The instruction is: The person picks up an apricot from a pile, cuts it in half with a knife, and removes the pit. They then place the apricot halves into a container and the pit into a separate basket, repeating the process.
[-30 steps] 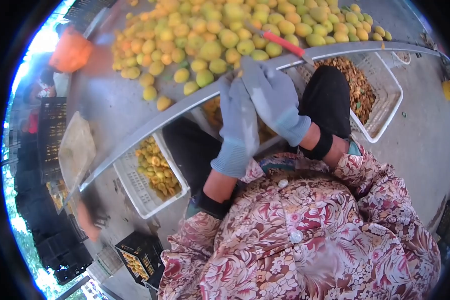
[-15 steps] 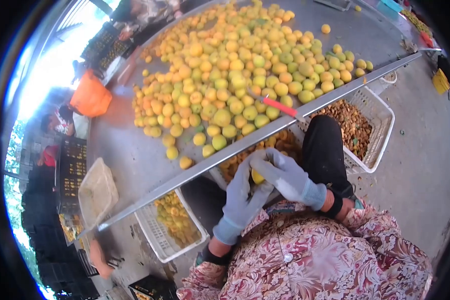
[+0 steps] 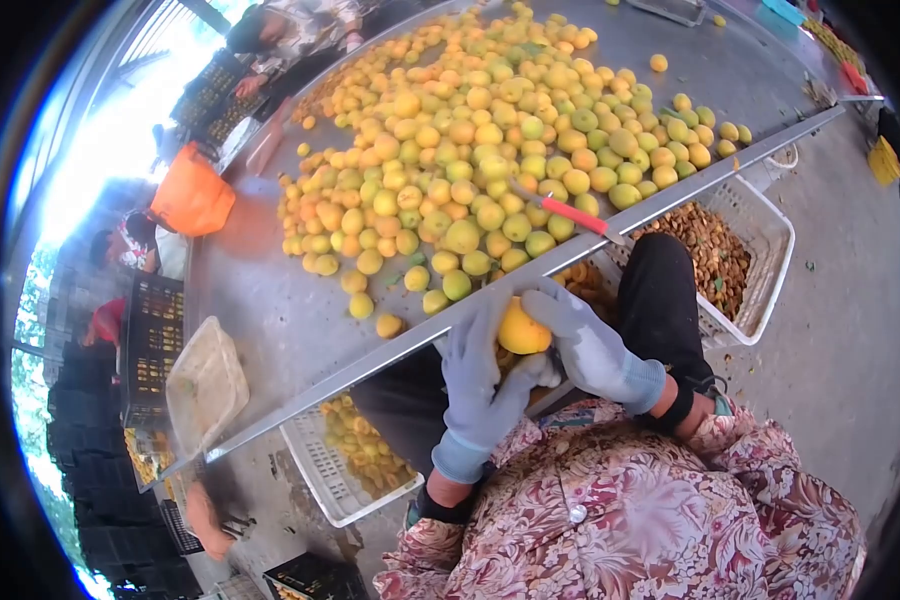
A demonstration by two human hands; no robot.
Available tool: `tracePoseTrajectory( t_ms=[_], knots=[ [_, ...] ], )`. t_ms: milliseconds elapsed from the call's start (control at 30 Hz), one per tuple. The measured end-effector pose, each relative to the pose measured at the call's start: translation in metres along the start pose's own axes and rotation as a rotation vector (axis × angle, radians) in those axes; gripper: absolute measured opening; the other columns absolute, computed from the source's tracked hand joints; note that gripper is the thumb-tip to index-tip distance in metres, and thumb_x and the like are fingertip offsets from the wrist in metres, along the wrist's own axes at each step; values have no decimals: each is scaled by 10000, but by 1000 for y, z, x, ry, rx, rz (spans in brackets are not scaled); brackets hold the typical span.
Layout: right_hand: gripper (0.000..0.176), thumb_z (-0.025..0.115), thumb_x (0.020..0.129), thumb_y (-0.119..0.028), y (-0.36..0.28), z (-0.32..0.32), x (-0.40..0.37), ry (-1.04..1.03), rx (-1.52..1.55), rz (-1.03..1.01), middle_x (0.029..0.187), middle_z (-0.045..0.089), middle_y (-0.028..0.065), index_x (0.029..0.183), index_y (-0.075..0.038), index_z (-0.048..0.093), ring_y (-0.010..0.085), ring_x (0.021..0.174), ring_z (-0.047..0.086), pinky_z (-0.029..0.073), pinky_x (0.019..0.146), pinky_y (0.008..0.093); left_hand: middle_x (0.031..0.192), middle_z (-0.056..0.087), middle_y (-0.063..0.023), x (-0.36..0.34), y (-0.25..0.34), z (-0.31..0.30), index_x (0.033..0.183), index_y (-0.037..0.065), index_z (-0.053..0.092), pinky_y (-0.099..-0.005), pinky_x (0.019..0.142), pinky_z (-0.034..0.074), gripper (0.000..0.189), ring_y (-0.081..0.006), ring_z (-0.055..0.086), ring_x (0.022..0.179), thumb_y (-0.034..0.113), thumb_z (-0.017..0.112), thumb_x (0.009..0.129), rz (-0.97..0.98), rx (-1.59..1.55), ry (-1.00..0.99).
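A yellow-orange apricot is held between my two grey-gloved hands, just below the table's front edge. From the left, the fingers of my left hand close round it, thumb beneath. My right hand grips it from the other side with bent fingers. On the table near the edge lies a curved knife with a red handle, touching neither hand. Beyond it spreads a large heap of yellow and green apricots. Partly hidden behind my hands is a container of orange fruit pieces.
The metal table has a raised front rim. A white crate of brown pits stands right of my legs; another white crate with yellow fruit is at left. A pale plastic tray and an orange bag sit leftward; people are beyond.
The apricot, mostly covered by my fingers before, now shows plainly between my hands. My hands have moved slightly apart around it. The whole view has shifted a little.
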State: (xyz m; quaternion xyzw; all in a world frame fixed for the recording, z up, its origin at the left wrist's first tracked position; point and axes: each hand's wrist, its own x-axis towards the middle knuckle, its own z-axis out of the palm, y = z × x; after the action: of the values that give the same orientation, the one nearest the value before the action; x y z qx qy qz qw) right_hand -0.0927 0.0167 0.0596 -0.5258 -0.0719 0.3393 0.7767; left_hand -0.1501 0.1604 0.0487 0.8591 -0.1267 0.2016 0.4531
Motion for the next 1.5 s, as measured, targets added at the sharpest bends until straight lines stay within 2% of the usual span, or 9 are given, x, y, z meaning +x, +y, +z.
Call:
tracePoseTrajectory(
  t_ms=[233,300,967,1233,1267,1367,1400,1433,1500],
  knots=[
    [333,425,926,-394,6,15,16,-39,178,213,666,550,4,967,-84,540,72,437,472,355,387,182,1135,491,-209,-1,-17,-6,1287,-65,375,-425,891,341,668,-354,469,983,304,606,780,128,391,-7],
    [334,424,921,-390,19,22,26,155,-271,-478,645,552,1,930,-83,557,73,434,465,338,386,193,1125,499,-205,3,-20,-7,1293,-71,364,-420,872,349,672,-344,481,960,311,595,790,142,368,12],
    [287,508,913,-279,30,67,79,367,22,-278,642,542,-3,745,-49,548,73,590,483,411,540,236,1020,583,-194,16,-58,-2,1195,-19,456,-387,785,455,417,-295,592,900,286,469,910,-315,-165,348],
    [300,400,922,-277,17,68,82,44,-1141,-583,821,587,179,1000,-29,550,340,793,578,449,684,398,1138,530,-186,5,-48,-13,1263,-45,408,-355,863,431,405,-245,547,1027,217,410,954,-369,109,520],
    [311,393,929,-230,2,75,80,20,-565,210,833,553,166,1176,-70,493,309,828,561,453,732,365,1067,567,-192,5,-38,-20,1242,-50,433,-358,832,446,419,-266,581,968,243,429,943,-587,-76,433],
    [379,422,928,-278,6,60,67,-251,-483,22,841,560,146,1238,-65,464,251,837,556,451,749,316,937,603,-199,-7,-55,-17,1225,-65,442,-351,727,474,456,-319,616,808,275,448,921,-253,349,410],
    [258,496,926,-298,39,51,76,-92,-776,-833,687,509,5,922,-41,507,80,580,475,392,498,203,933,610,-210,-6,-56,-15,1222,-76,434,-337,646,481,455,-337,614,764,259,443,915,-199,327,437],
    [258,496,926,-298,36,55,73,-91,-772,-847,687,509,5,922,-41,507,80,580,475,392,498,203,933,610,-210,-6,-52,-15,1222,-76,434,-337,646,481,455,-337,614,764,259,443,915,-188,334,440],
    [214,538,901,-240,24,66,70,41,-177,-5,666,499,-16,931,-32,501,62,586,454,403,523,196,884,621,-167,-5,-41,-15,1175,-68,454,-314,719,492,415,-262,631,803,255,458,914,-302,48,436]
  ],
)
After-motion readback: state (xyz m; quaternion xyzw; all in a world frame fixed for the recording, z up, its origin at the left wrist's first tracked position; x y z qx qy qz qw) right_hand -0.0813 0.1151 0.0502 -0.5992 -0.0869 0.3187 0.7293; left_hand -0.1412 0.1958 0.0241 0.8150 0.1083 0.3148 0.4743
